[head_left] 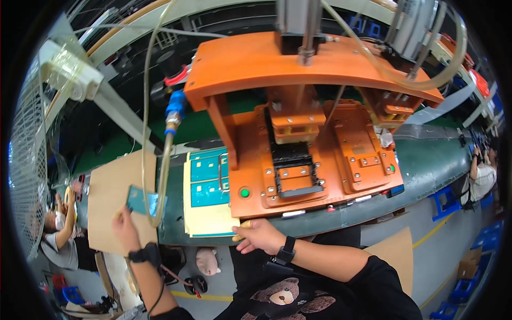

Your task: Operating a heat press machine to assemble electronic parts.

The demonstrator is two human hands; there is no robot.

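Observation:
My left hand (125, 230) pinches the lower edge of a small flat teal piece (137, 199) and holds it up over the brown cardboard at the left. A shiny light-blue film (156, 203) shows beside that piece, partly behind a clear hose. My right hand (261, 236) is at the front edge of the bench, its fingers loosely apart and seemingly empty, with yellow covers on some fingertips. These fingertips are by the lower right corner of a yellow sheet (210, 223). Teal sheets with small pale squares (207, 193) lie on the yellow one.
An orange two-station press (314, 61) stands on the green bench (426, 160). A black frame (298, 178) sits in its left station. Brown cardboard (114, 184) lies left of it; a clear hose (146, 96) hangs between. Other people (482, 184) sit at both sides.

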